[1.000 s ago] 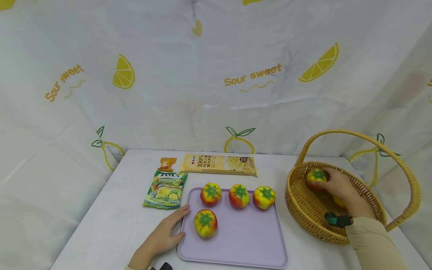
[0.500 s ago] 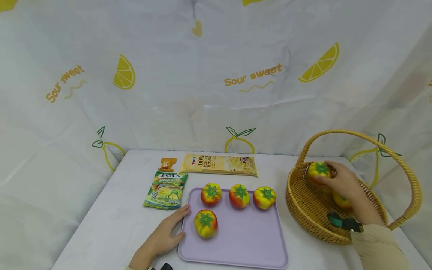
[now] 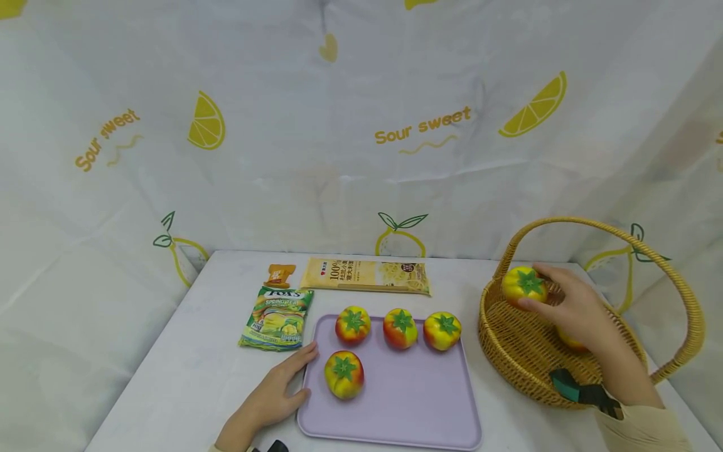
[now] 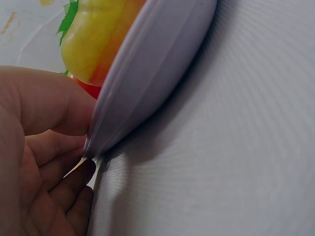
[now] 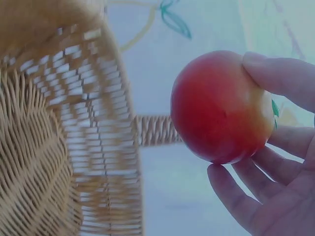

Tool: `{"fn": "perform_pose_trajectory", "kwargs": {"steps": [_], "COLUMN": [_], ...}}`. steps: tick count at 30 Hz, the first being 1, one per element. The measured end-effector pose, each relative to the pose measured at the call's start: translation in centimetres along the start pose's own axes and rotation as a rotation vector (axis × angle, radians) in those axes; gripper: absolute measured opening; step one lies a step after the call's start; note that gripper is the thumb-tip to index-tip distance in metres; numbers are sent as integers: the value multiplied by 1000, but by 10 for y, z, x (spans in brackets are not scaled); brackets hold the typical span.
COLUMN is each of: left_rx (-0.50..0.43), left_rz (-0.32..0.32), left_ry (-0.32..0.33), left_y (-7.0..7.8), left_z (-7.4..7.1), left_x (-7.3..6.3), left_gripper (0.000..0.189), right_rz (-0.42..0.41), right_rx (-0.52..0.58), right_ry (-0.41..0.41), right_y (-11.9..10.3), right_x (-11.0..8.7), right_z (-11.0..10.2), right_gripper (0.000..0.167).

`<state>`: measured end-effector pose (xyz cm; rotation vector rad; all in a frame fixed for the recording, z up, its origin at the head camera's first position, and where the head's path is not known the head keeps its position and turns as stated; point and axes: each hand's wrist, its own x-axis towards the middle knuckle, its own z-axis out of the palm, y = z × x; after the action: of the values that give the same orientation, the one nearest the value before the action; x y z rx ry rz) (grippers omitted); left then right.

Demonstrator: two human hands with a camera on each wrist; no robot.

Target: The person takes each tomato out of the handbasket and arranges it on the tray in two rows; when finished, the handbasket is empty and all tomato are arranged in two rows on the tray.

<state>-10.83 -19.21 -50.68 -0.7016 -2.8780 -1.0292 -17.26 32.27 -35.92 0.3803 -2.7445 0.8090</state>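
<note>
My right hand (image 3: 573, 307) holds a red-and-yellow, tomato-like fruit (image 3: 524, 287) with green star-shaped leaves, over the far left part of the wicker basket (image 3: 511, 364). In the right wrist view, thumb and fingertips grip the fruit's (image 5: 219, 108) sides, its red underside in sight. Another such fruit (image 3: 570, 339) lies inside the basket, partly hidden by my right arm. My left hand (image 3: 277, 390) touches the left edge of the lilac tray (image 3: 412, 408), fingers nearly straight. In the left wrist view, its fingertips rest against the tray's rim (image 4: 142, 83). Several similar fruits (image 3: 344, 375) sit on the tray.
Left of the tray lies a green candy bag (image 3: 277, 319), with a small orange packet (image 3: 279, 274) behind it. A long yellow pasta package (image 3: 366, 275) lies along the back. The basket's tall handle (image 3: 644, 242) arches over its opening. A lemon-print cloth hangs behind.
My right hand has lifted the fruit up from the basket's bottom and moved it slightly left, uncovering more of the other fruit there. The left hand and tray stay put.
</note>
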Motion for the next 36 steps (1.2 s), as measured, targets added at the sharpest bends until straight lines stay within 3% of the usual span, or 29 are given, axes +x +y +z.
{"fn": "perform_pose_trajectory", "kwargs": {"steps": [9, 17, 29, 36], "left_rx": [7, 6, -3, -10], "left_rz": [7, -16, -3, -25], "left_ry": [3, -10, -5, -16], "left_y": [0, 1, 1, 1], "left_z": [0, 0, -2, -1], "left_x": [0, 0, 0, 1], "left_gripper": [61, 61, 62, 62], "right_rz": [-45, -61, 30, -1], "right_rx": [106, 144, 363, 402], "right_ry": [15, 6, -189, -260], "right_y": [-36, -60, -94, -107], "right_x": [-23, -44, -62, -63], "right_z": [23, 64, 132, 159], "right_gripper": [66, 63, 67, 65]}}
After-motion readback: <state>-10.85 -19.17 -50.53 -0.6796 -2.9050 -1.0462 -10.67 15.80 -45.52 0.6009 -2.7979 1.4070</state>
